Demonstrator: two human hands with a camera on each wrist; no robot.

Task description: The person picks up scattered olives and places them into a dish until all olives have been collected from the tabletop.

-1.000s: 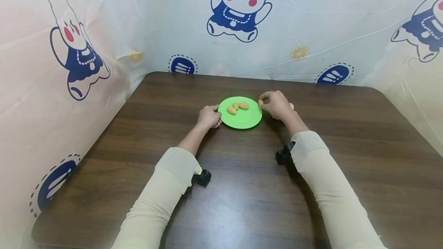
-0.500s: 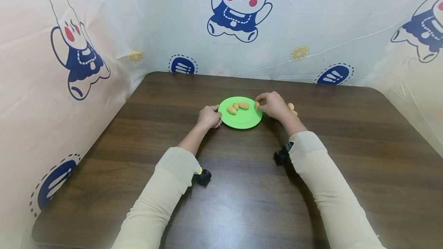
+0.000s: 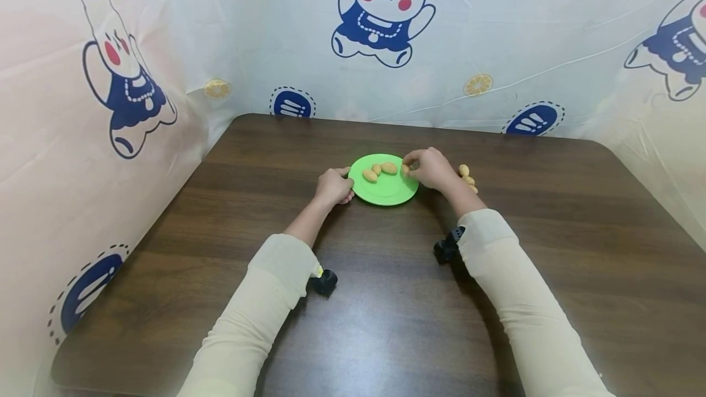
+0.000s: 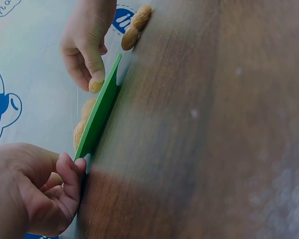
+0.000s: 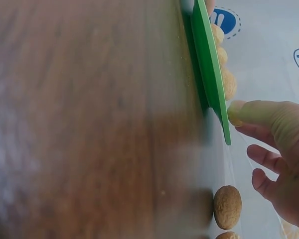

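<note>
A green plate (image 3: 386,192) lies on the table and holds several tan nuts that look like unshelled peanuts (image 3: 388,168). My left hand (image 3: 333,187) grips the plate's left rim, some fingers curled at its edge in the left wrist view. Over the plate's right side, my right hand (image 3: 432,169) pinches one peanut (image 4: 95,85) between thumb and fingertips. In the right wrist view that peanut is mostly hidden by the thumb, just above the plate, and the other fingers are loosely bent. Whether it touches the plate I cannot tell.
More peanuts (image 3: 464,170) lie on the brown wooden table (image 3: 380,299) right of the plate, partly behind my right wrist. A patterned sheet (image 3: 265,29) hangs along the table's back and sides. A small black camera sits on each wrist.
My right hand has moved left with the pinched peanut, from beside the rim to over the plate's right side. The peanuts behind it show more. The left hand and plate stay put.
</note>
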